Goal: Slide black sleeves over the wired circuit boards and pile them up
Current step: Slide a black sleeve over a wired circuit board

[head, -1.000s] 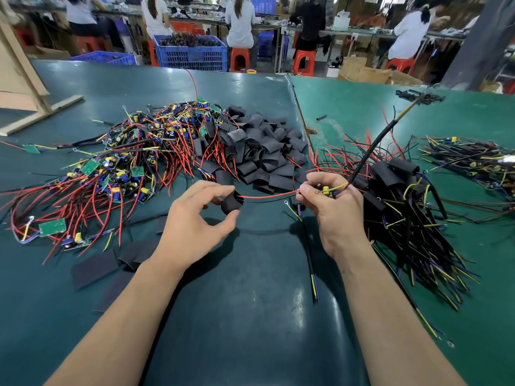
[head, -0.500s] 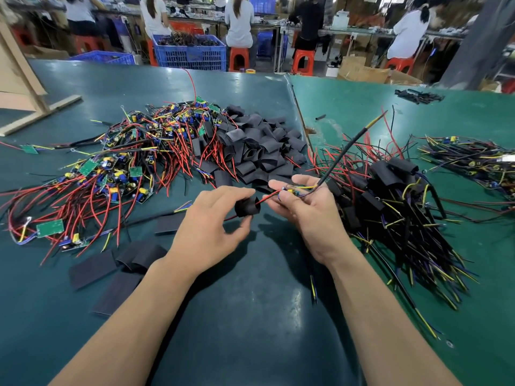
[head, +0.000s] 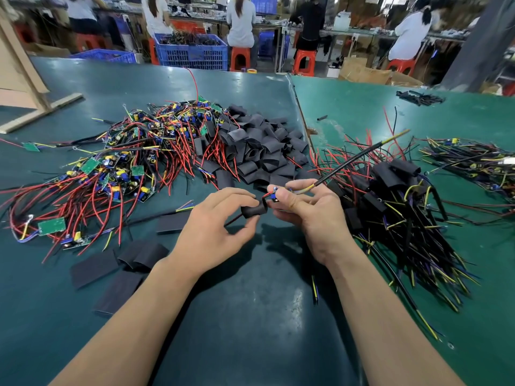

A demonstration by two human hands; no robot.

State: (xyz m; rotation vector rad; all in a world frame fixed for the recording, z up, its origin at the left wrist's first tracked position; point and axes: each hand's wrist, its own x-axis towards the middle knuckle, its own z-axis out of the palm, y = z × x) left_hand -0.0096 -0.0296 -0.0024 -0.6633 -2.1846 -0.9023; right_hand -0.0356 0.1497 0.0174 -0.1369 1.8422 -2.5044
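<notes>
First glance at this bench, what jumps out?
The tangle of red-wired circuit boards sprawling across the table's left, with a heap of black sleeves just behind the hands. At centre, the left hand pinches one sleeve while the right hand holds a board at its mouth.

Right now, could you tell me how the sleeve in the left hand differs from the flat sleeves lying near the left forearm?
The held sleeve is rounded open with a red wire through it; the flat sleeves are pressed flat and unthreaded. The held sleeve is pinched in the left hand above the table; the flat ones lie loose on it. Both are black.
</notes>
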